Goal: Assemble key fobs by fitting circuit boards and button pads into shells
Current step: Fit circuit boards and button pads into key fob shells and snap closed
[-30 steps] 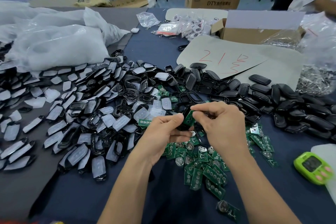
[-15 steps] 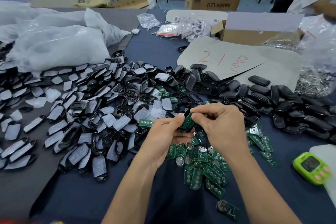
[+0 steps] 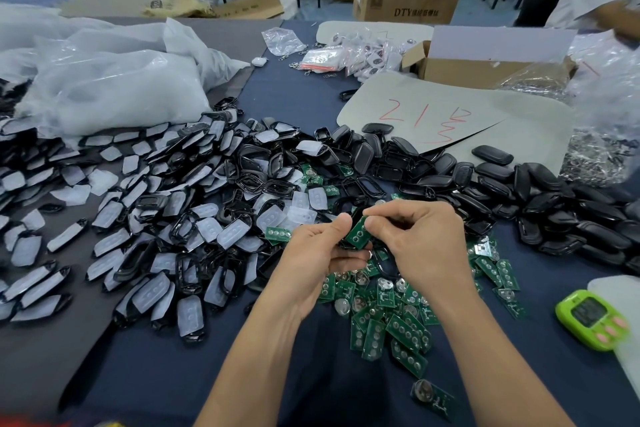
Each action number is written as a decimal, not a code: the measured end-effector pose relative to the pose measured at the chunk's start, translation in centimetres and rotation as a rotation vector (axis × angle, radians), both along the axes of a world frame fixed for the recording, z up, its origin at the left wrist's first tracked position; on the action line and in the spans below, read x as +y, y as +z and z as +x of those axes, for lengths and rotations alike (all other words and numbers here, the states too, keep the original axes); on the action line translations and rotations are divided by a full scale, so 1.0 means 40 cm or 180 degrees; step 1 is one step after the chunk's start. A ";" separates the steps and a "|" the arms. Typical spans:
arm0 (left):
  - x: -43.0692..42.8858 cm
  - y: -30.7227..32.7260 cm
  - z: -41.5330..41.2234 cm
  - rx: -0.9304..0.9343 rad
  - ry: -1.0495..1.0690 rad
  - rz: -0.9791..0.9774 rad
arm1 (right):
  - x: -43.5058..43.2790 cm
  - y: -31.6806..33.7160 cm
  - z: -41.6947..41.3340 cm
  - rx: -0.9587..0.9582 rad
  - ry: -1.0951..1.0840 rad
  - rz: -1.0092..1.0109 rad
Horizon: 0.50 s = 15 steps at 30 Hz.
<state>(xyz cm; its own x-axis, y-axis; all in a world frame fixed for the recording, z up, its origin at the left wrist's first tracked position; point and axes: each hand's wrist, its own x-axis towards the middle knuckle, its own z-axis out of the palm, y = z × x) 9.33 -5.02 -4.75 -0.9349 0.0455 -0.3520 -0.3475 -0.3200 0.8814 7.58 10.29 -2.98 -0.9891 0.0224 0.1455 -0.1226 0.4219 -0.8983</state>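
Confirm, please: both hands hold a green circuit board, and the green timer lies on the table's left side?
No. The head view shows the timer at the right side. The left hand and right hand do hold the circuit board.

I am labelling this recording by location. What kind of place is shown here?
Probably a small assembly workshop: heaps of black shells and green circuit boards cover the table, and cardboard cartons stand behind it.
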 end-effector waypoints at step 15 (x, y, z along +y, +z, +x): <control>-0.003 -0.010 -0.001 0.0077 -0.0133 -0.0304 | -0.005 -0.004 0.006 0.0452 -0.0111 0.0772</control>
<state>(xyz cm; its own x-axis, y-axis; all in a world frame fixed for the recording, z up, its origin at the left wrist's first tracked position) 9.29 -5.16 -5.13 -0.9411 0.0519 -0.3340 -0.3370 -0.2200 0.9154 7.83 10.08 -3.14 -0.9577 0.0035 0.2879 -0.2217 0.6287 -0.7454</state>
